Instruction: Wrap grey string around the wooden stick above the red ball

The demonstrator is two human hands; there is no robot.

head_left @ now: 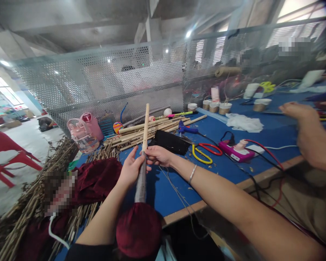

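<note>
A pale wooden stick (146, 127) points up and away in front of me, its lower length covered in a grey wrap (141, 183). Below the wrap sits a round, dark red cloth-covered ball (139, 230). My left hand (130, 167) is closed around the stick near the wrap's upper edge. From the other side, my right hand (159, 156) pinches the stick at that same edge, fingertips partly hidden. Loose thin thread (176, 188) trails from beneath my right hand over the table edge; whether its fingers also grip it is unclear.
Wooden sticks (130, 132), a black case (171, 142), red-and-yellow-handled scissors (202, 154), a blue glue gun (187, 128) and a purple power strip (236, 151) lie on the blue table (170, 203). Dark red cloth (97, 179) and dried stalks (40, 192) are left. A co-worker's arm (312, 134) reaches in right.
</note>
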